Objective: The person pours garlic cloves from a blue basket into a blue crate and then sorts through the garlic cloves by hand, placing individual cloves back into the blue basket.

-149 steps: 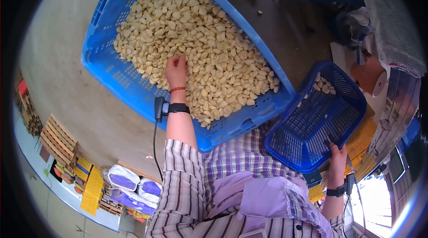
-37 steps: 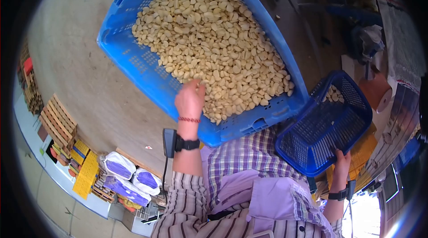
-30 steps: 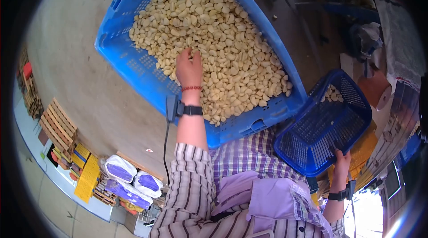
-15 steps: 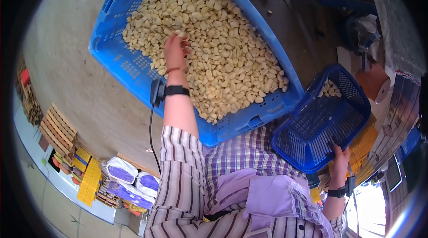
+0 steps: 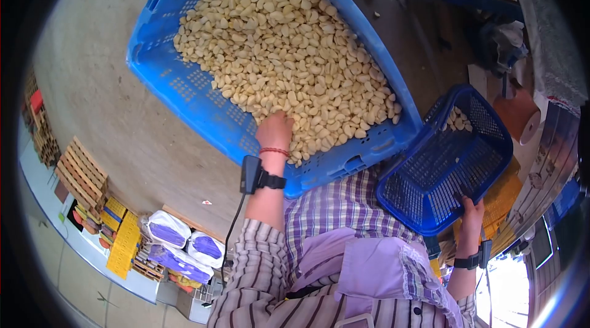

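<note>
Garlic: peeled cloves [image 5: 289, 51] heaped in a big blue crate [image 5: 184, 91]. The heap fills it from the far end down to the near corner, where the left hand is.
Left hand: [image 5: 275, 131] back up at the near edge of the heap, just inside the crate wall. The fingers are bent down into the cloves and the tips are buried, so I cannot tell whether it has hold of any.
Left wrist: a red string [image 5: 275, 151], then a black band with a small box [image 5: 258, 177] and a cable hanging from it.
Right hand: [image 5: 473, 212] clamped on the near rim of a small blue basket [image 5: 430, 174], fingers hooked over the edge.
Basket: tilted, just right of the crate's near corner and close beside it. A few cloves [image 5: 456, 120] lie at its far end, well apart from the right hand.
Crate: its near edge sits over the person's lap [image 5: 332, 217], on checked purple cloth. The rest slopes away from them.
Floor: bare grey concrete [image 5: 110, 113] runs left of the crate.
Room: wooden pallets [image 5: 83, 174] are stacked at the left. White and purple sacks [image 5: 178, 245] lie near them. A brown roll [image 5: 513, 116] and clutter sit on the right, past the basket.
</note>
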Demonstrator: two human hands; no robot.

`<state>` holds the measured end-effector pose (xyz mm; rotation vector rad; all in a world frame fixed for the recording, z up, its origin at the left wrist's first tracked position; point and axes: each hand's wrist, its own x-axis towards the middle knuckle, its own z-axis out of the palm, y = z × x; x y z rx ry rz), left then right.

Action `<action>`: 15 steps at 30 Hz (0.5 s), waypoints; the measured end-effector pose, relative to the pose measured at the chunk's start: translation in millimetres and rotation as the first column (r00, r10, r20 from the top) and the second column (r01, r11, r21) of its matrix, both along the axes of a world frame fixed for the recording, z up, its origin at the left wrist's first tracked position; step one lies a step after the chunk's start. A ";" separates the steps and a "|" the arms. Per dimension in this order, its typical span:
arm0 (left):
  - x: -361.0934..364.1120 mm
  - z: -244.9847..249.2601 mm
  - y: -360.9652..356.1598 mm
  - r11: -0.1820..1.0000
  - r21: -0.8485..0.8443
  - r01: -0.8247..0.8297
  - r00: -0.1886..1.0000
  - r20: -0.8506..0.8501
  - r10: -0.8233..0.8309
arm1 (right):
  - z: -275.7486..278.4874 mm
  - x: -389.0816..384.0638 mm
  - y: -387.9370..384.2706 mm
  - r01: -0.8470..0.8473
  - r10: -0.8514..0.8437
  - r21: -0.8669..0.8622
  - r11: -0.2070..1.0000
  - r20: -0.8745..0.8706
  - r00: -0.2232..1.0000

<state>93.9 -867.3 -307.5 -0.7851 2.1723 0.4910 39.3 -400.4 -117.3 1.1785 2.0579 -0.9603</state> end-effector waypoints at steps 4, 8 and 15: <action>5.0 -15.9 18.4 0.992 -0.117 -0.052 0.998 -0.027 0.049 | -1.8 2.9 6.2 -0.036 0.035 -0.014 0.999 -0.031 0.999; -3.0 -15.9 13.6 0.989 -0.132 -0.073 0.997 0.009 0.075 | -0.1 -3.1 -1.9 -0.037 0.035 0.044 0.998 0.036 0.999; 11.6 -6.4 4.4 0.741 0.215 -0.636 0.740 -0.103 0.664 | 0.8 3.0 5.2 -0.025 0.024 0.038 0.999 0.027 0.999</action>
